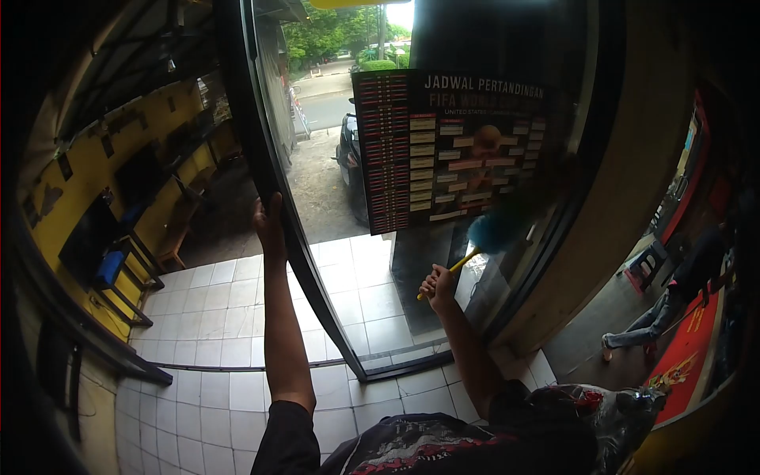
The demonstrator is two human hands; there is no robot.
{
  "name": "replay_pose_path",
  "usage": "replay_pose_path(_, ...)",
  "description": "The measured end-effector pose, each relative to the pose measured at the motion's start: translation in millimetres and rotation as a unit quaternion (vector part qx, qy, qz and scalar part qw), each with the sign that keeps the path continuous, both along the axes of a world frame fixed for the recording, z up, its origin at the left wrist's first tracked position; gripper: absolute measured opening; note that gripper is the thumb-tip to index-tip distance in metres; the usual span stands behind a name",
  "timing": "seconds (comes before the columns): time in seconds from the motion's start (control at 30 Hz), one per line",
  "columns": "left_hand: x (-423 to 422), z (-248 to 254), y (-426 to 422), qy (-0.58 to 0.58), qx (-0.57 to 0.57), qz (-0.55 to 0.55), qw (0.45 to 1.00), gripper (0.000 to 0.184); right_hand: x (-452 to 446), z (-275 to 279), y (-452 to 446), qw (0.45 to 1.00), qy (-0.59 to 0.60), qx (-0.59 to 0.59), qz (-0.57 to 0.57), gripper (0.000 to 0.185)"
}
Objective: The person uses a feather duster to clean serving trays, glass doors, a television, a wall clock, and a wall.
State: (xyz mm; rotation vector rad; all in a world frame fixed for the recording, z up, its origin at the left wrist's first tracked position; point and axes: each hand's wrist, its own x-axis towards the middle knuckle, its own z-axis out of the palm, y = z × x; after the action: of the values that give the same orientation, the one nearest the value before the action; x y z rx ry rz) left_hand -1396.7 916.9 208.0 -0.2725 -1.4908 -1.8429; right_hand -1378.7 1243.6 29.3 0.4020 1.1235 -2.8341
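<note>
My right hand (437, 286) is closed around the yellow handle of a duster (448, 275). The duster's fluffy blue head (492, 231) is at the glass, just below the lower right part of a dark poster (467, 142) headed "JADWAL PERTANDINGAN". Whether the head touches the pane cannot be made out. My left hand (271, 227) is raised against the dark frame (286, 214) of the glass door, its visible fingers pointing up and apart; part of its palm side is hidden.
White tiles (214, 305) cover the floor, crossed by a dark sill track. To the left, screens (87, 237) and a blue stool (111, 269) stand along a yellow wall. A person (657, 305) is beside a red table (690, 356) at right. A motorcycle (350, 154) is outside.
</note>
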Motion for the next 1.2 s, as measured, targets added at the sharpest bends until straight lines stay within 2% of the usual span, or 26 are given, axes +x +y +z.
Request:
replay_pose_path(0.03, 1, 2, 1, 0.0, -0.003, -0.003, 1.0, 0.035, -1, -5, 8, 0.994, -0.057, -0.088, -0.03, 0.041)
replay_pose_path(0.07, 0, 5, 4, 0.004, -0.002, -0.001, 1.0, 0.035, -2, -9, 16, 0.994, -0.054, -0.087, -0.027, 0.041)
replay_pose_path(0.13, 8, 8, 9, 0.016, 0.007, 0.01, 1.0, 0.035, 10, -20, 23, 0.968, -0.089, -0.172, -0.159, 0.037)
replay_pose_path(0.17, 9, 8, 9, 0.014, 0.006, 0.014, 1.0, 0.035, 14, -25, 22, 0.969, -0.091, -0.171, -0.156, 0.037)
replay_pose_path(0.23, 8, 7, 7, 0.005, -0.001, 0.008, 1.0, 0.035, 23, -31, 16, 0.943, -0.151, -0.099, -0.279, 0.036)
replay_pose_path(0.3, 5, 4, 4, 0.0, -0.003, 0.007, 1.0, 0.036, 32, -50, 9, 0.956, -0.111, -0.08, -0.259, 0.035)
replay_pose_path(0.37, 3, 2, 1, -0.005, -0.005, 0.005, 1.0, 0.037, 39, -57, -2, 0.987, -0.032, -0.079, -0.132, 0.034)
replay_pose_path(0.43, 4, 3, 2, -0.015, -0.006, 0.004, 1.0, 0.041, 48, -64, -17, 0.997, -0.028, -0.049, -0.046, 0.035)
replay_pose_path(0.5, 5, 3, 3, -0.012, -0.007, 0.012, 1.0, 0.043, 76, -49, -37, 0.993, -0.109, -0.038, 0.012, 0.036)
replay_pose_path(0.57, 6, 5, 5, -0.009, -0.008, 0.017, 1.0, 0.044, 101, -65, -50, 0.977, -0.171, -0.043, 0.121, 0.039)
replay_pose_path(0.67, 6, 5, 6, -0.003, 0.012, -0.007, 1.0, 0.046, 141, -105, -69, 0.955, -0.219, -0.008, 0.198, 0.035)
replay_pose_path(0.73, 6, 4, 4, -0.019, 0.012, -0.004, 1.0, 0.046, 165, -107, -73, 0.944, -0.228, 0.0, 0.24, 0.033)
replay_pose_path(0.83, 3, 3, 3, -0.013, 0.007, 0.007, 1.0, 0.046, 149, -108, -63, 0.943, -0.244, 0.007, 0.225, 0.024)
replay_pose_path(0.87, 2, 3, 2, -0.014, 0.008, 0.007, 1.0, 0.046, 130, -118, -57, 0.951, -0.251, -0.028, 0.178, 0.021)
replay_pose_path(0.9, 2, 3, 1, -0.014, 0.005, 0.004, 1.0, 0.046, 117, -104, -47, 0.96, -0.238, -0.027, 0.146, 0.021)
replay_pose_path(0.93, 3, 2, 1, -0.013, 0.002, 0.0, 1.0, 0.046, 96, -111, -38, 0.956, -0.28, -0.055, 0.069, 0.021)
replay_pose_path(0.97, 4, 2, 2, -0.015, 0.002, -0.001, 1.0, 0.046, 77, -118, -26, 0.948, -0.296, -0.118, 0.01, 0.02)
replay_pose_path(1.03, 7, 6, 4, -0.015, 0.005, -0.01, 1.0, 0.046, 59, -130, -5, 0.956, -0.277, -0.098, -0.003, 0.018)
replay_pose_path(1.1, 3, 2, 2, -0.011, -0.003, 0.006, 1.0, 0.046, 54, -138, 6, 0.95, -0.281, 0.004, 0.134, 0.02)
replay_pose_path(1.13, 2, 3, 2, -0.009, -0.011, 0.022, 1.0, 0.046, 63, -138, 9, 0.934, -0.256, -0.006, 0.248, 0.02)
replay_pose_path(1.2, 3, 4, 4, -0.002, -0.005, 0.016, 1.0, 0.045, 91, -132, 6, 0.892, -0.216, 0.063, 0.391, 0.016)
